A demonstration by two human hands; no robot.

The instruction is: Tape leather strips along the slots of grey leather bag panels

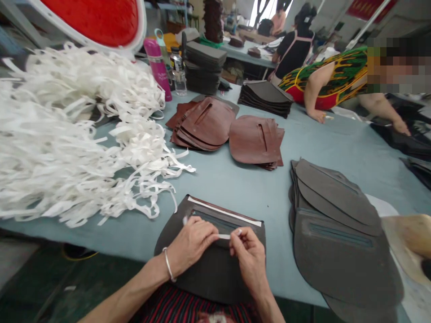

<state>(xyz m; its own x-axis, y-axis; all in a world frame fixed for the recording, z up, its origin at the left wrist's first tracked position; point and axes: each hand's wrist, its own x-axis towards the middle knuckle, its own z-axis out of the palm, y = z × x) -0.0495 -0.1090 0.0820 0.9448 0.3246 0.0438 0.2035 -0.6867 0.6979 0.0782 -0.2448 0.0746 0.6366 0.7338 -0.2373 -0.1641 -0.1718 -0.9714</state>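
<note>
A dark leather piece [215, 273] with a rounded lower edge lies in front of me at the table's near side. One white strip [222, 217] runs along its top edge, above a long slot. Between my hands a short length of white tape [224, 236] is stretched just below the slot. My left hand [195, 240], a bracelet at its wrist, is closed over the tape's left part and rests on the leather. My right hand [247, 246] pinches the tape's right end with thumb and fingers. The rest of the tape is hidden by my fingers.
A large heap of white strips [67, 157] covers the left. Brown leather pieces [208, 123] lie behind, and grey slotted pieces [340, 251] are stacked to the right. A pink bottle [158, 69] stands at the back. A co-worker [330, 80] leans over the table's right side.
</note>
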